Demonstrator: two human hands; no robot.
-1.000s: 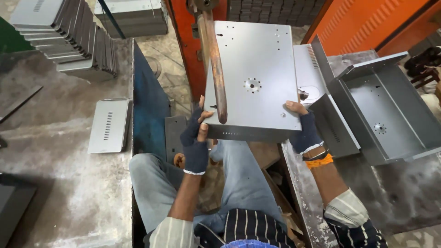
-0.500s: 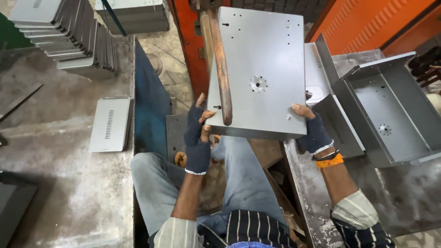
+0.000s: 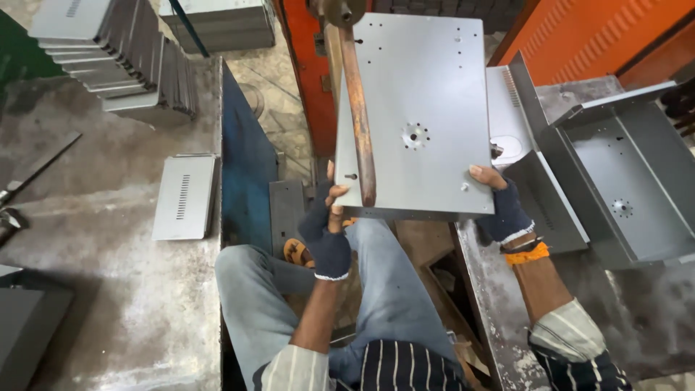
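Panel: grey sheet-metal panel (image 3: 423,116) held flat under the copper rod (image 3: 360,123), above the person's lap.
Left hand (image 3: 327,230): gloved fingers pinching the near-left edge.
Right hand (image 3: 502,205): fingers gripping the near-right corner.
Progress: seemingly midway; similar pieces sit on the right worktop (image 3: 499,304), stacked panels (image 3: 116,58) wait at left.

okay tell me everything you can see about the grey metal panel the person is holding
The grey metal panel is a flat rectangular sheet, matte and clean, with a folded lip along its near edge. A round hole ringed by smaller holes sits near its middle, and small punched holes dot its corners and left edge. It is held level above the person's lap, the left hand gripping its near left corner and the right hand its near right corner, both in dark fingerless gloves. A copper-coloured rod crosses over its left side.
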